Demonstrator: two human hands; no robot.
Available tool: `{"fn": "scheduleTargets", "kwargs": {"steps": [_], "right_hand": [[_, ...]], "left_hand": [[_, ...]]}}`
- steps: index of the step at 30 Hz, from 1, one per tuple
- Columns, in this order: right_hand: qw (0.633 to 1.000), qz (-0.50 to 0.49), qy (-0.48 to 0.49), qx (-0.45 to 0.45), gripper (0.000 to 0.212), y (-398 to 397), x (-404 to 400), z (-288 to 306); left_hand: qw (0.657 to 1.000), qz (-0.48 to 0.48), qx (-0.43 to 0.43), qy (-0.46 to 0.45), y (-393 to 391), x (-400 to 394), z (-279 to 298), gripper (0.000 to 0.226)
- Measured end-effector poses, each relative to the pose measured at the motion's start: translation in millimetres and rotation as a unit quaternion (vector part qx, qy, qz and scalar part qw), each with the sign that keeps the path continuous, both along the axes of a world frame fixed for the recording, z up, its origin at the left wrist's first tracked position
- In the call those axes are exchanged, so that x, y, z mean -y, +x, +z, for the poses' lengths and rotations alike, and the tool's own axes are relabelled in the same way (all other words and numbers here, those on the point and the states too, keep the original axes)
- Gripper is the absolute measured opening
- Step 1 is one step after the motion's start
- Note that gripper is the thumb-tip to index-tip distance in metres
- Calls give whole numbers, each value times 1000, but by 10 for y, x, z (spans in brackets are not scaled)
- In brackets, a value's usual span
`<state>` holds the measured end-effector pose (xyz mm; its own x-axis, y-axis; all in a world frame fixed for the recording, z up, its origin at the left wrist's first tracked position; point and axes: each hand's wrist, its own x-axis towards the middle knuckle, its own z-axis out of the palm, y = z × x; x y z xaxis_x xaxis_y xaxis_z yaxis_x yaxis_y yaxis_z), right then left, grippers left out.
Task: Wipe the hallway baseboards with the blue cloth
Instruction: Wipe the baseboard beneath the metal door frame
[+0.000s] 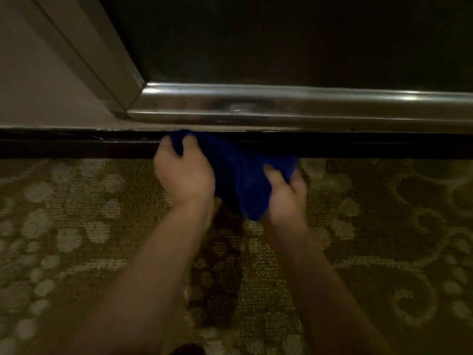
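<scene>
A dark blue cloth (238,172) is bunched between both my hands, low against the wall. My left hand (183,170) grips its upper left end, fingers curled into the fabric right at the black baseboard (76,147). My right hand (286,190) holds the cloth's right side a little lower, over the carpet; its fingertips are hidden under the fabric. The cloth's top edge touches the baseboard, and its lower corner hangs down between my wrists.
A shiny metal rail (307,106) runs along the wall just above the baseboard, under a dark panel (281,39). A pale angled door frame (84,49) stands at the upper left. Patterned olive carpet (76,226) covers the floor.
</scene>
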<state>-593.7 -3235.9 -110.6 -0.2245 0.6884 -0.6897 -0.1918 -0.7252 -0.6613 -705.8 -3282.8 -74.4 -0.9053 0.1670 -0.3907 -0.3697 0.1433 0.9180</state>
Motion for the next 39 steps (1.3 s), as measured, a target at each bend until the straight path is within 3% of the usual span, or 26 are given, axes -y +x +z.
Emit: {"fn": "scheduleTargets", "kwargs": {"steps": [3,5,7,9,11,13,18,22,24,27,29,33,36,39], "right_hand": [[998,-54,-11,-23,51,130,-25,-103],[995,-89,-14,-32,60,254,-37,-153],[994,-100,-30,-26,64,294,-28,-170],[994,-106,-29,-9,61,282,-20,-124],[996,-84,-3,5,60,224,-17,-75],[997,-72,19,-11,42,102,-11,-6],[994,75,51,53,25,-520,149,141],[989,108,37,94,32,-617,155,309],[989,50,52,129,19,-439,35,383],[981,-71,102,149,16,-208,-113,545],[961,-104,164,195,17,-295,-131,461],[929,-43,255,264,20,-919,250,384],[925,53,253,277,16,-1186,482,424],[911,98,268,297,21,-838,253,416]], "left_hand": [[993,-40,-91,-59,280,-224,-113,14],[968,-143,-169,-120,548,-349,-128,16],[954,-230,-161,-107,608,-380,-143,19],[958,-272,-84,-35,429,-253,-174,18],[977,-213,-7,23,139,7,-226,16],[989,-130,48,54,-120,309,-264,21],[976,-18,208,61,-457,836,-451,51],[975,-71,199,61,-468,703,-319,37],[972,-115,189,74,-385,587,-228,28],[954,-183,208,118,-164,410,-209,29],[954,-174,213,117,-41,356,-309,31],[946,-49,280,156,-57,550,-568,44],[945,-50,280,159,-83,623,-714,35],[945,-39,268,186,-53,593,-699,26]]}}
